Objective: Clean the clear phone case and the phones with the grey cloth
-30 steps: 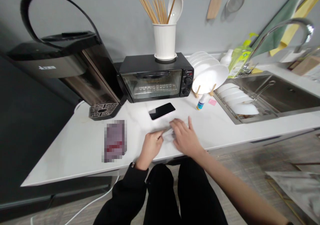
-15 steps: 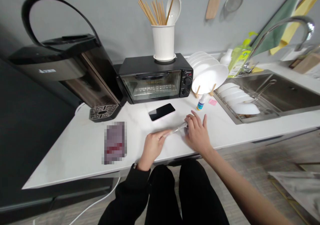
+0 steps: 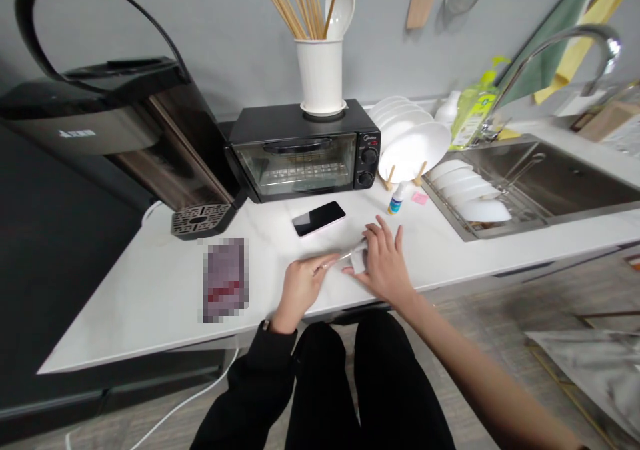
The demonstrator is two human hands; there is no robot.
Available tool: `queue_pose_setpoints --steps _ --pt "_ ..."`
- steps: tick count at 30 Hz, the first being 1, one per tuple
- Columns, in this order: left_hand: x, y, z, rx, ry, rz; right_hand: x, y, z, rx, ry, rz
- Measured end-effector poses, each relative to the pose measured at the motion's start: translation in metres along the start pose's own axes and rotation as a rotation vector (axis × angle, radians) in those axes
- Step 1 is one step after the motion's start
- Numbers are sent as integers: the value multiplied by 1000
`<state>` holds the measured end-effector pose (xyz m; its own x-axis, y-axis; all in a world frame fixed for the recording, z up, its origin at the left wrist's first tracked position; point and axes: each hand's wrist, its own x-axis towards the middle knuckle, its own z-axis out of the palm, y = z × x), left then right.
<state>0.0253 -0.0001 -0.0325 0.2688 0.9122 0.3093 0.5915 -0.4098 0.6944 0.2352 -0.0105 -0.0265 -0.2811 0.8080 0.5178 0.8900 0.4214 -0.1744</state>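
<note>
Looks like a thin, see-through thing [image 3: 346, 255] with a whitish part [image 3: 359, 259] at the right end. Slants between the left hand [image 3: 303, 285] and the right hand [image 3: 386, 261].

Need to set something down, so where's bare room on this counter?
Free: the countertop left of the pixelated purple item, and between the right hand and the sink. Crowded: the back, where the water dispenser, toaster oven and plates stand.

Right grip [image 3: 386, 263] farther from the left grip [image 3: 300, 287] than a second ago, thumb [image 3: 358, 276] now stretched leftward.
</note>
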Motion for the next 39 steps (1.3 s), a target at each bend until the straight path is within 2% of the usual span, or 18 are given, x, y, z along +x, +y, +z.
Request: queue_pose_setpoints --steps 3,5,7,9,11,13,17,19,23,25,28,30,32,36,37,39 --pt "-1 -4 -5 39 -24 5 -1 -38 10 86 -39 -173" --pt "-1 -6 -8 45 -36 12 0 -49 11 127 -77 -272" --pt "-1 -6 -8 34 -27 8 4 -36 7 112 -72 -237" --pt "-1 -4 -4 13 -13 -1 7 -13 2 53 -26 -109" --pt "0 -4 -1 12 -1 -20 8 -1 1 5 25 3" --pt "0 -6 0 37 -7 -32 6 -10 5 18 28 -38" --pt "0 -10 -3 69 -29 -36 2 -41 14 117 -57 -275" --pt "0 -8 -4 60 -21 -37 4 -30 10 96 -59 -222" --pt "1 -2 0 19 4 -40 10 11 0 -5 20 -11" --pt "0 -2 1 21 3 -38 8 4 2 12 15 -35" --pt "-1 -6 -4 52 -12 -30 2 -33 10 98 -48 -206" --pt "-2 -7 -6 61 -23 -26 0 -46 10 133 -76 -296" --pt "-2 -5 -6 55 -20 -24 1 -33 6 114 -75 -287" --pt "-1 0 -1 2 -3 -21 6 10 -6 -8 -4 -49" --pt "0 0 0 -3 -1 -22 6 9 -5 -17 5 -19" --pt "0 -1 0 12 -4 -25 3 -8 -1 15 -10 -67"
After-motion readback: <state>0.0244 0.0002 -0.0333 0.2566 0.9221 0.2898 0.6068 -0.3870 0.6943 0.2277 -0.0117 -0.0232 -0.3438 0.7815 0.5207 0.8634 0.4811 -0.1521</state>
